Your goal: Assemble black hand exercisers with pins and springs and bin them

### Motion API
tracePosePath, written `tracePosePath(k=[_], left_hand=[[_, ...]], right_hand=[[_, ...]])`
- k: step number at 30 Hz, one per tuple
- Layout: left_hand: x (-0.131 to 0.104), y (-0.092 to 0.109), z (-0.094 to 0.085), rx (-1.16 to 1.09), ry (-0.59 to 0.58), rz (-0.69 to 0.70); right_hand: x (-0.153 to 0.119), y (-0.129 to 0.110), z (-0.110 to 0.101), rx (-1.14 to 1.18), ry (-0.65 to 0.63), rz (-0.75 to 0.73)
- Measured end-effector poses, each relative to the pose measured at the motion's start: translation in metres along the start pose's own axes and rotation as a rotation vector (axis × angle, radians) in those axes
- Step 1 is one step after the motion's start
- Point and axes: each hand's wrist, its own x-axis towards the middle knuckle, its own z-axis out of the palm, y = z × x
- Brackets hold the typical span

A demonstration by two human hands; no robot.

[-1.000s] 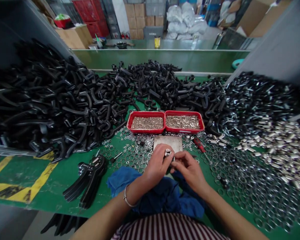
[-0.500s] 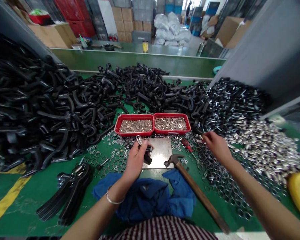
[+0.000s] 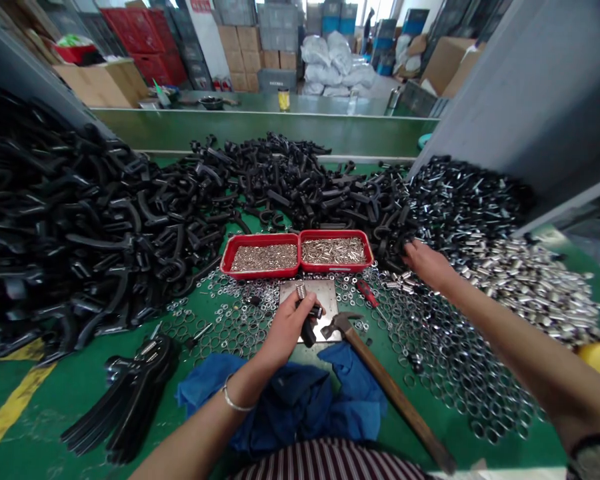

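Observation:
My left hand [image 3: 286, 328] is closed around a black part [image 3: 308, 332] with a metal spring [image 3: 301, 291] standing up from it, above a metal plate [image 3: 325, 293]. At the edge of the black parts pile, right of the red trays, my right hand [image 3: 427, 262] has its fingers pressed together; what they hold, if anything, is hidden. Small metal pieces fill the left red tray [image 3: 225, 261], and pins fill the right red tray [image 3: 370, 259]. A hammer [image 3: 380, 373] lies diagonally, its head on the plate's edge. Near it is a red screwdriver [image 3: 367, 292].
Black handle parts [image 3: 105, 227] are heaped at left and back. Metal rings [image 3: 450, 360] and silver cylinders [image 3: 540, 287] spread at right. A blue cloth [image 3: 300, 400] lies in front, with black assembled pieces [image 3: 140, 393] at front left. A grey post [image 3: 480, 100] rises at right.
My right hand has moved away from me, from the small metal parts to the edge of the black pile. My left hand has shifted right with the black part. The view has shifted slightly.

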Motion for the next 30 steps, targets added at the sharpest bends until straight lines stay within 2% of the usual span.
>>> tracePosePath(k=[2, 3, 4, 5, 7, 8, 10, 12, 14, 15, 17, 19, 22, 25, 27, 30], left_hand=[[0.001, -0.001, -0.002, -0.079, 0.029, -0.013], [0.001, -0.002, -0.003, -0.116, 0.042, -0.018], [0.001, -0.003, -0.004, -0.146, 0.051, -0.019], [0.001, -0.004, -0.004, -0.169, 0.058, -0.017], [0.001, -0.004, -0.003, -0.196, 0.069, -0.003], [0.0, -0.004, -0.002, -0.198, 0.076, 0.003], [-0.002, -0.002, -0.001, -0.185, 0.092, 0.009], [-0.005, 0.0, -0.001, -0.153, 0.107, 0.007], [-0.007, 0.0, -0.004, -0.12, 0.12, 0.016], [-0.008, 0.0, -0.005, -0.106, 0.122, 0.028], [-0.007, -0.003, -0.008, -0.089, 0.114, 0.051], [-0.006, -0.006, -0.01, -0.103, 0.101, 0.042], [-0.005, -0.006, -0.009, -0.161, 0.069, -0.008], [-0.007, 0.0, -0.008, -0.142, 0.022, -0.001], [-0.008, 0.006, -0.009, -0.015, 0.034, 0.047], [-0.005, 0.01, -0.013, 0.27, 0.098, 0.171]], right_hand=[[-0.016, -0.015, -0.011, 0.124, 0.102, -0.056], [-0.027, -0.03, -0.016, 0.254, 0.17, -0.078], [-0.04, -0.049, -0.021, 0.429, 0.217, -0.072], [-0.054, -0.072, -0.026, 0.652, 0.21, -0.059], [-0.081, -0.122, -0.032, 1.135, 0.039, -0.057], [-0.093, -0.146, -0.034, 1.305, -0.023, -0.058], [-0.107, -0.185, -0.032, 1.516, -0.126, -0.073], [-0.11, -0.208, -0.024, 1.603, -0.198, -0.105], [-0.107, -0.217, -0.016, 1.589, -0.217, -0.117], [-0.105, -0.218, -0.013, 1.531, -0.184, -0.118], [-0.103, -0.216, -0.01, 1.302, -0.062, -0.17], [-0.102, -0.213, -0.012, 1.016, 0.06, -0.292], [-0.102, -0.208, -0.016, 0.803, 0.109, -0.43], [-0.1, -0.206, -0.017, 0.835, 0.097, -0.484], [-0.097, -0.209, -0.016, 0.934, 0.046, -0.462], [-0.092, -0.219, -0.015, 1.268, -0.212, -0.243]])
